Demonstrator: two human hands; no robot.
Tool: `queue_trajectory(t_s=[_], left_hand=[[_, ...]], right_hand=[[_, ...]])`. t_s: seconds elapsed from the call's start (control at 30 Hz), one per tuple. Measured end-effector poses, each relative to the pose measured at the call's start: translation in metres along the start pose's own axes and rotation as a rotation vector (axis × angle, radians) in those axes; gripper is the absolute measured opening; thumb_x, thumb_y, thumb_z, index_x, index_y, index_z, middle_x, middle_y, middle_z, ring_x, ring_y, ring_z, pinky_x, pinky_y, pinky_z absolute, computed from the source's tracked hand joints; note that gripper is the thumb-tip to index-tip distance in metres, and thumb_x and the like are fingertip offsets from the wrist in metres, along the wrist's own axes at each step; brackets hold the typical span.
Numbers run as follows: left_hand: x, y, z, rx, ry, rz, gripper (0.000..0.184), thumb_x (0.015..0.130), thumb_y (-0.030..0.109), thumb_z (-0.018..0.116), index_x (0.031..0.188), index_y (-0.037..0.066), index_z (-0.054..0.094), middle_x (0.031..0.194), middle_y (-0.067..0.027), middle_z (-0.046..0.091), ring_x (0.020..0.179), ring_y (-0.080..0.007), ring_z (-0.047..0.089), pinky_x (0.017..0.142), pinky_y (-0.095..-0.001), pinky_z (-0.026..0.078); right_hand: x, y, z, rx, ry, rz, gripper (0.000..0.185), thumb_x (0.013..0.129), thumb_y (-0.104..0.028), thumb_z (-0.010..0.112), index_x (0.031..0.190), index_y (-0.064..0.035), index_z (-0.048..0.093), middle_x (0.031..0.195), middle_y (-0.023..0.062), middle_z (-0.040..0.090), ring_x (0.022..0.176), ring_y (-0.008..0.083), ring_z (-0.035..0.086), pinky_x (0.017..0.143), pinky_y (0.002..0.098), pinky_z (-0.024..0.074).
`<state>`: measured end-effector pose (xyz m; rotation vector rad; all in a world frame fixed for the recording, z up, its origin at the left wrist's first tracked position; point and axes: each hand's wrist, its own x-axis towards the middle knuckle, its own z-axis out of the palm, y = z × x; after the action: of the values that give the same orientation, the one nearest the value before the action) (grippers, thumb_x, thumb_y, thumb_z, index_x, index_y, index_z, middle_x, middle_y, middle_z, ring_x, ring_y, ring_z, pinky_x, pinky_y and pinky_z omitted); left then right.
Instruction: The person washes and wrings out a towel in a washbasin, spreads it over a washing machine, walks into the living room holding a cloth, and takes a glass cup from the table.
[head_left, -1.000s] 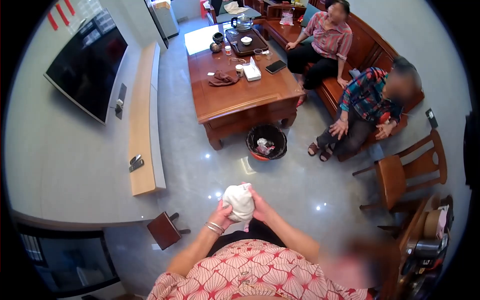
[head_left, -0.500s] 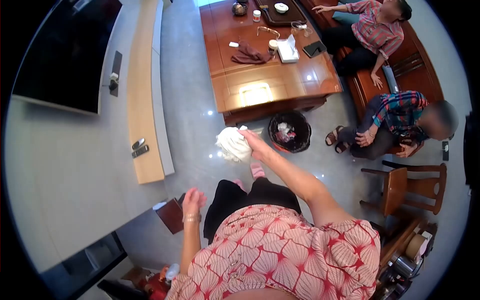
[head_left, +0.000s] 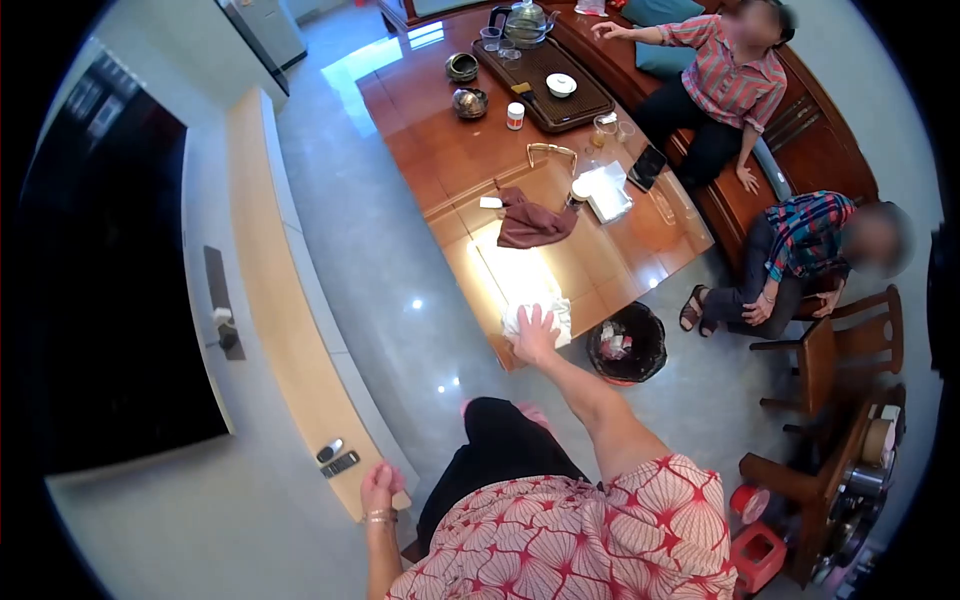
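My right hand presses a white cloth onto the near corner of the wooden table, fingers spread over it. Part of the cloth is hidden under the palm. My left hand hangs beside the light wood TV ledge, near two remote controls. Its fingers are loosely curled together, with nothing seen in them. Farther up the tabletop lie a brown cloth, a pack of tissues, a small white item and a dark phone.
A black-lined bin stands below the table's near edge. On the table are a tea tray, a glass kettle and a white jar. Two people sit on the wooden bench at right, near a wooden chair. A large TV is at left.
My right hand has brought the bunched white cloth from the air down onto the table corner. My view has shifted toward the table, and my left hand now appears beside the ledge.
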<state>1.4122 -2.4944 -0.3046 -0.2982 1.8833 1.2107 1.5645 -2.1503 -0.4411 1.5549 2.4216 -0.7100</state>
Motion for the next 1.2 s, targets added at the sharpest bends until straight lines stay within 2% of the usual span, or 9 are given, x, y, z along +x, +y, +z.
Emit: queue_trajectory(t_s=[0.3,0.5,0.57,0.67,0.73,0.93,1.0,1.13,1.2], left_hand=[[0.132,0.187,0.116,0.335,-0.491,0.212,0.027,0.082,0.016,0.052,0.105,0.002,0.051,0.088,-0.0069,0.058,0.074,-0.0139,0.057,0.065,-0.0244,0.045],[0.250,0.256,0.127,0.466,-0.597,0.312,0.024,0.079,0.018,0.055,0.097,0.002,0.055,0.081,-0.0050,0.058,0.069,-0.0121,0.056,0.061,-0.0242,0.044],[0.297,0.283,0.100,0.713,-0.431,0.338,0.020,0.078,0.018,0.055,0.086,0.000,0.055,0.068,-0.0039,0.055,0.059,-0.0127,0.055,0.055,-0.0255,0.045],[0.373,0.283,0.022,0.349,-0.136,0.171,0.012,0.075,0.014,0.057,0.075,0.002,0.056,0.058,-0.0043,0.051,0.048,-0.0131,0.049,0.047,-0.0282,0.046],[0.393,0.306,-0.014,0.223,0.074,0.023,0.008,0.073,0.010,0.057,0.073,0.003,0.052,0.053,-0.0032,0.045,0.045,-0.0142,0.046,0.043,-0.0304,0.047],[0.488,0.394,-0.111,0.190,0.326,-0.097,0.008,0.072,0.007,0.056,0.077,0.002,0.052,0.057,-0.0085,0.052,0.049,-0.0217,0.052,0.042,-0.0342,0.045],[0.531,0.457,-0.138,1.602,-0.093,0.550,0.009,0.073,0.009,0.053,0.076,0.002,0.052,0.060,-0.0100,0.055,0.056,-0.0209,0.055,0.049,-0.0353,0.046],[0.603,0.578,-0.025,0.459,-0.038,0.280,0.007,0.075,0.009,0.048,0.076,0.005,0.053,0.057,-0.0059,0.054,0.054,-0.0146,0.051,0.053,-0.0263,0.040],[0.638,0.640,0.033,0.501,-0.200,0.316,0.007,0.077,0.010,0.048,0.076,0.005,0.053,0.058,-0.0043,0.054,0.051,-0.0111,0.046,0.049,-0.0232,0.036]], right_hand=[[0.021,0.005,0.005,0.046,-0.128,0.077,0.064,0.069,-0.009,0.053,0.126,-0.0165,0.026,0.133,0.0172,0.013,0.117,0.0497,0.016,0.087,0.0644,0.0238],[0.028,0.027,0.016,-0.054,-0.260,-0.082,0.070,0.068,-0.025,0.057,0.129,-0.0163,0.023,0.133,0.0187,0.018,0.121,0.0456,0.013,0.085,0.0621,0.0274],[0.046,0.048,0.034,-0.081,-0.510,0.091,0.066,0.067,-0.026,0.058,0.126,-0.0123,0.031,0.128,0.0191,0.027,0.114,0.0373,0.032,0.087,0.0505,0.0336],[0.124,-0.036,-0.081,-0.291,-0.862,-0.034,0.029,0.073,-0.024,0.049,0.095,-0.0081,0.059,0.091,0.0130,0.061,0.086,0.0275,0.059,0.070,0.0421,0.0458],[0.195,-0.075,-0.085,-0.120,-0.496,-0.155,0.019,0.071,-0.017,0.048,0.067,-0.0040,0.062,0.076,0.0128,0.062,0.074,0.0255,0.061,0.059,0.0366,0.0480],[0.397,-0.290,-0.103,0.319,-0.071,-0.318,0.026,0.080,-0.027,0.048,0.082,-0.0046,0.060,0.076,0.0175,0.058,0.070,0.0346,0.056,0.062,0.0407,0.0450],[0.429,-0.360,-0.107,0.468,-0.032,-0.349,0.024,0.079,-0.026,0.048,0.081,-0.0043,0.060,0.075,0.0181,0.058,0.071,0.0361,0.055,0.062,0.0422,0.0446],[0.457,-0.413,-0.137,0.711,0.066,-0.280,0.022,0.079,-0.022,0.049,0.086,-0.0038,0.058,0.076,0.0190,0.059,0.074,0.0371,0.055,0.065,0.0437,0.0439],[0.474,-0.415,-0.142,0.804,0.040,-0.220,0.023,0.077,-0.020,0.051,0.093,-0.0045,0.057,0.078,0.0197,0.058,0.077,0.0365,0.055,0.069,0.0424,0.0440]])
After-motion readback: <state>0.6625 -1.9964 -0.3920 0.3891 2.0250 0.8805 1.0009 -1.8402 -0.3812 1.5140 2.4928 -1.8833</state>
